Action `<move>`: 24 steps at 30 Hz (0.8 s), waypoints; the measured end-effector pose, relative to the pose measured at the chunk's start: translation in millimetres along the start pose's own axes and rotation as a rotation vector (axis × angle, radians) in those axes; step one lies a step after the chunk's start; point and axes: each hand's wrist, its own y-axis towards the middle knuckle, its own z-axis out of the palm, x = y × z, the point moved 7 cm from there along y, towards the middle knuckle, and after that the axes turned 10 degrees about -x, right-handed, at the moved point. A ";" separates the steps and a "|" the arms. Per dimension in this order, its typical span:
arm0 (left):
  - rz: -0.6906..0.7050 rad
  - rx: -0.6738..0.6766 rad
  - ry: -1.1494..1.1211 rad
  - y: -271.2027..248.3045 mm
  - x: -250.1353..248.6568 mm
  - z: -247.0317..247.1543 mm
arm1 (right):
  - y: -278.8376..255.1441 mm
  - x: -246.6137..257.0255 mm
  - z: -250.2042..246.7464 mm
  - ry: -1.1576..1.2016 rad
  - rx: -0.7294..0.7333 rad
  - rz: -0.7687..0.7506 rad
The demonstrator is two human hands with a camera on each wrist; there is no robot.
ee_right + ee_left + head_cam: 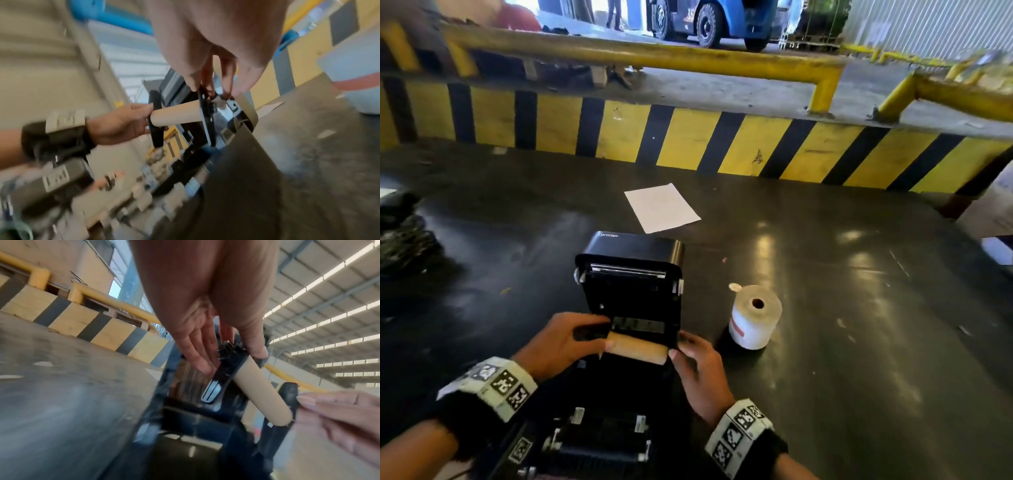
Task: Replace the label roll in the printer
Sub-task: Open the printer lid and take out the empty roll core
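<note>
The black label printer (630, 274) stands on the dark table with its lid up. An empty brown cardboard core (637, 346) lies across its roll bay between two black roll guides. My left hand (565, 342) pinches the left guide (226, 366), thumb near the core's (263, 392) end. My right hand (698, 363) pinches the right guide (207, 116) with its fingertips at the core's (174, 115) other end. A full white label roll (755, 317) with a red stripe stands upright on the table, to the right of the printer.
A white sheet of paper (662, 207) lies behind the printer. A yellow and black striped barrier (688, 137) runs along the table's far edge. Dark bundled material (404, 236) sits at the far left. A forklift (709, 20) is parked beyond the yellow rail.
</note>
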 end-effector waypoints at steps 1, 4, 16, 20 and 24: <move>-0.021 -0.026 -0.031 -0.9 -11.5 0.2 | 2.5 1.9 -9.9 0.139 -0.018 0.036; -0.027 -0.076 -0.109 -6.5 -52.3 12.7 | 12.6 1.9 -38.4 0.395 0.016 0.103; -0.136 0.045 -0.074 9.6 -97.5 214.9 | -10.3 -144.3 -193.3 0.232 -0.131 0.476; -0.111 0.102 0.182 8.4 -92.8 265.4 | -25.2 -184.1 -220.9 0.125 -0.139 0.550; 0.024 0.224 0.569 7.2 -93.1 302.3 | -37.8 -205.0 -232.9 0.080 -0.156 0.591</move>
